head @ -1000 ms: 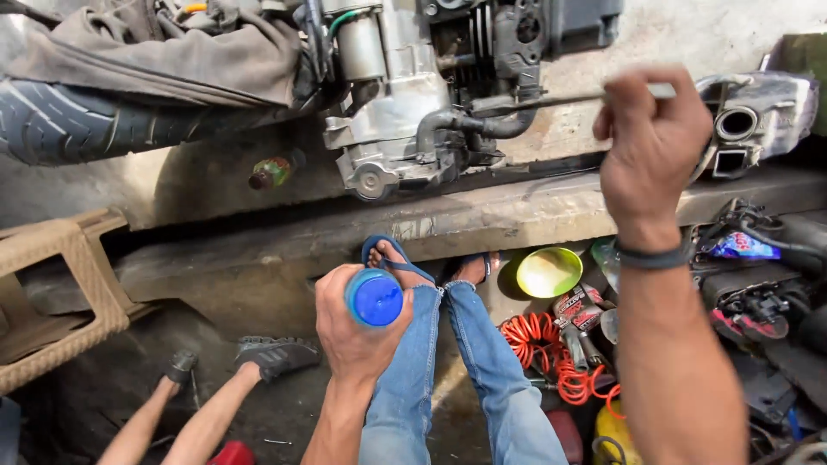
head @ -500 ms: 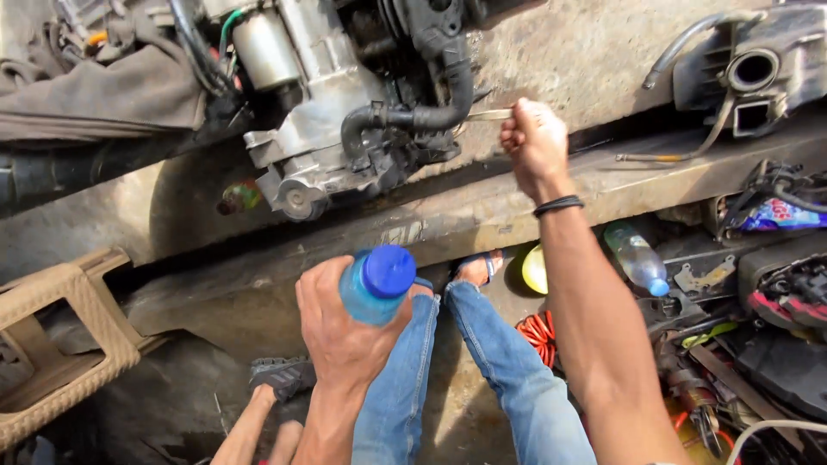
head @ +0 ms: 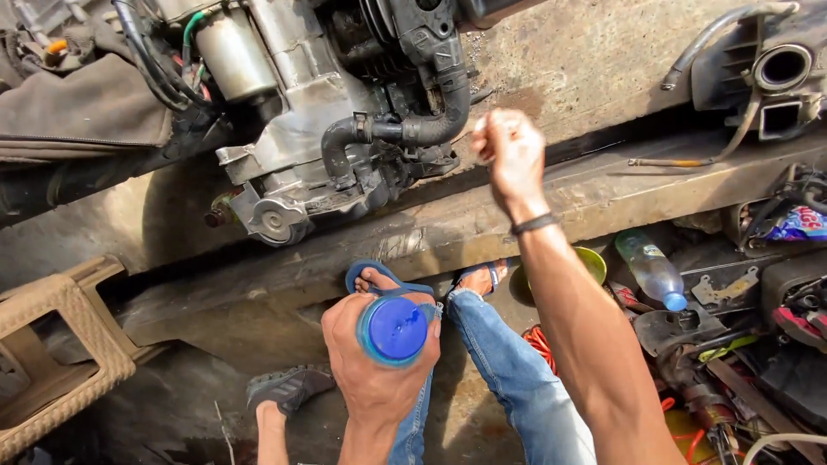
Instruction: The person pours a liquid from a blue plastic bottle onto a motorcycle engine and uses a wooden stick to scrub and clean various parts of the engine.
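Fingers (head: 345,344) of left hand (head: 375,370) wrapped round smooth blue-capped bottle (head: 394,329), lower centre; right hand (head: 510,155) clenched in fist near ribbed black rubber hose (head: 431,120) on greasy metal engine (head: 293,129), upper centre.

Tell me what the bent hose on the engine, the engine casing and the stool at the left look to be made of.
Bent hose: likely black rubber, matte, curving smoothly with a metal clamp at its end.
Engine casing: looks like cast metal, probably aluminium, dull grey with grime and rounded cast edges.
Stool: apparently moulded plastic, tan, with a woven rattan-like surface texture.
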